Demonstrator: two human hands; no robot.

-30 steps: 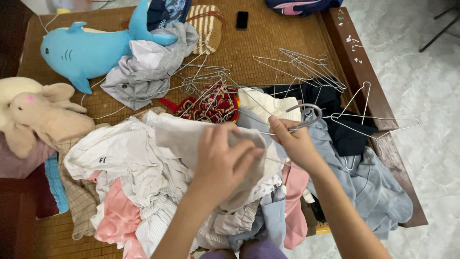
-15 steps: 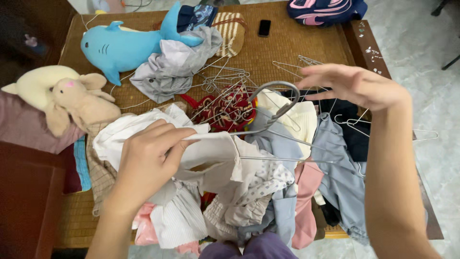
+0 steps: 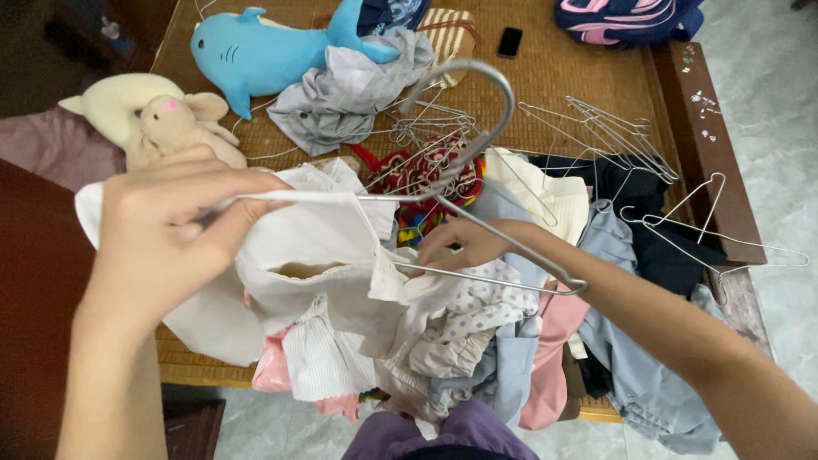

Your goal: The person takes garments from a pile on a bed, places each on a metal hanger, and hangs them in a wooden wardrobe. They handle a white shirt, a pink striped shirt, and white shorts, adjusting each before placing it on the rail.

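My left hand [image 3: 166,234] is closed on the upper edge of a white garment [image 3: 319,247] and lifts it above a heap of clothes [image 3: 477,341]. A grey wire hanger [image 3: 490,162] has one end pushed into the garment's neck; its hook stands up over the bed. My right hand [image 3: 464,241] grips the lower bar of the hanger just beside the white cloth.
A woven mat [image 3: 571,72] covers the wooden bed. Loose wire hangers [image 3: 609,132] lie at the right and middle. A blue shark plush [image 3: 264,51] and a cream rabbit plush [image 3: 158,115] lie at the left, with a black phone [image 3: 509,41] and a dark bag [image 3: 626,17] at the far edge.
My right hand has come down from the right with the hanger and put one end into the white garment. My left hand has raised the garment higher.
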